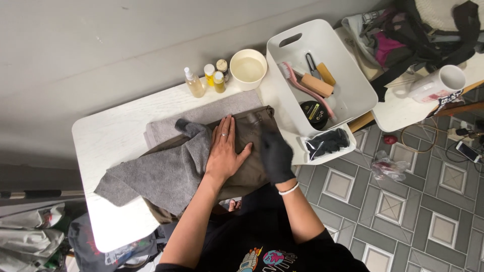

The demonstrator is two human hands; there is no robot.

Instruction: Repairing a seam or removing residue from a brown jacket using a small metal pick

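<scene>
An olive-brown bag [250, 170] lies flat on a white table [108, 146], partly wrapped in a grey towel [161, 174]. My left hand [223, 151] is bare, wears a ring, and presses flat on the bag with fingers spread. My right hand [275, 154] wears a black glove and rests on the bag's right part, fingers curled; whether it holds anything is hidden by blur.
A white bin [348, 95] to the right holds a pink brush [302, 85], a wooden brush, scissors and a round tin. A cream bowl [248, 69] and small bottles [212, 76] stand along the wall. A white mug [437, 84] sits on a side table. Tiled floor lies to the right.
</scene>
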